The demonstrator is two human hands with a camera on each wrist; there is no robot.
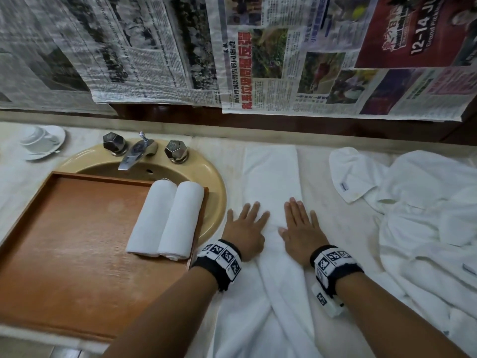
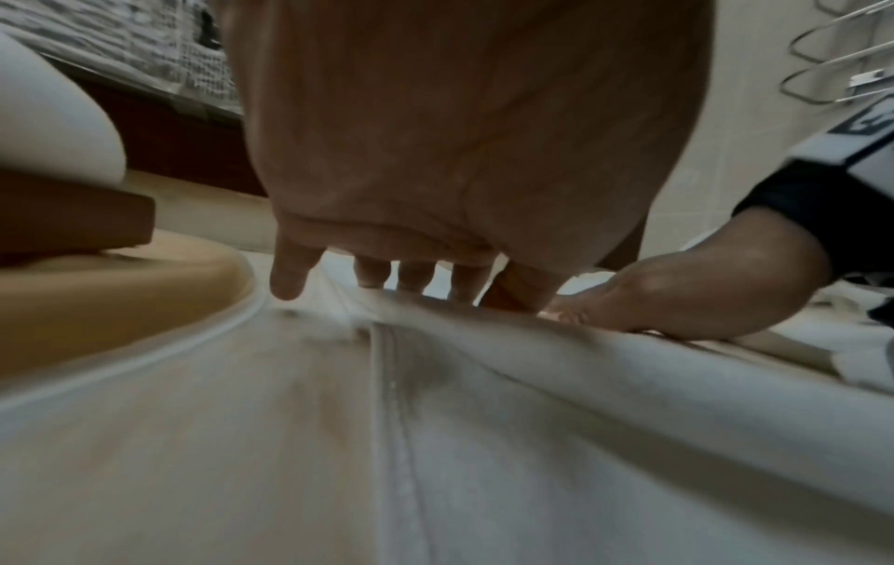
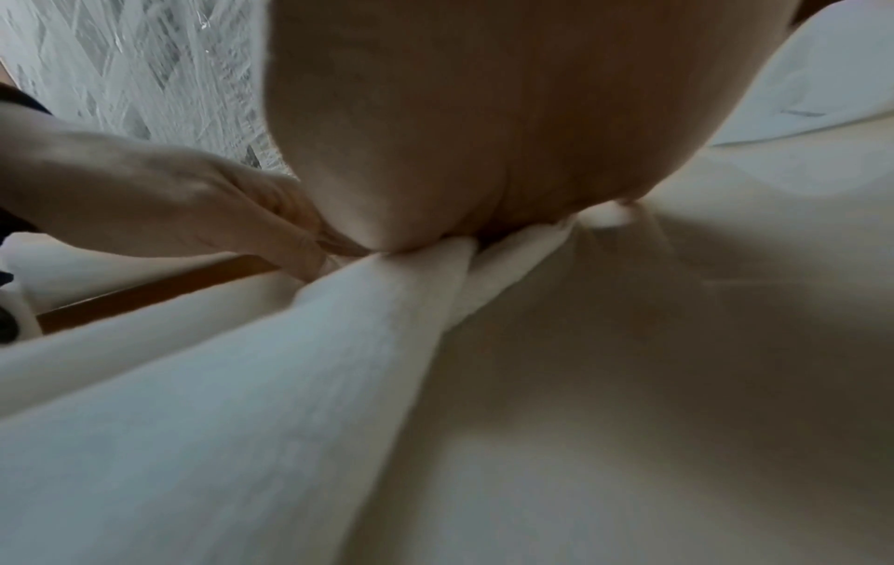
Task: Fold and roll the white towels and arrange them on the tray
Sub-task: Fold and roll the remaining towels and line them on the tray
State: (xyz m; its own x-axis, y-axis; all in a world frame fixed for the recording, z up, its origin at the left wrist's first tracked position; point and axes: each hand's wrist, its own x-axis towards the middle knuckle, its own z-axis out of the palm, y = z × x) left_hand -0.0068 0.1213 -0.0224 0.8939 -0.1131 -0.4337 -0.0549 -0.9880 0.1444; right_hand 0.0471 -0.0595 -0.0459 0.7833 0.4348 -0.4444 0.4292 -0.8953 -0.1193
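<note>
we have both palms down on the long white terry towel folded into a narrow strip (image 1: 272, 177), which lies on the cloth-covered counter to the right of the beige oval basin (image 1: 214, 184) and runs away from us toward the wall. our left hand (image 1: 244, 228) lies flat with fingers spread, partly on the strip's left edge and partly on the counter cloth; our right hand (image 1: 300, 228) lies flat on the strip's right side, fingers straight and close together. neither hand grips anything, they only press.

the near end of the strip is not tidy: below our wrists it bunches into loose ridges, which the right wrist view shows as a raised fold running under the palm.

two rolled white towels (image 1: 167, 220) already sit side by side at the right end of the flat brown wooden tray (image 1: 77, 228), which rests partly over the basin. a heap of loose white towels (image 1: 423, 208) waits on the right.

we judge the towel soft, light and limp, with a grippy pile, so it will sag and skew if lifted by one point. we would smooth the near end, then take it at both corners of the short edge and roll with even pressure, keeping the side edges aligned. the finished roll is best carried with a hand cupped around its middle so it doesn't unwind.
</note>
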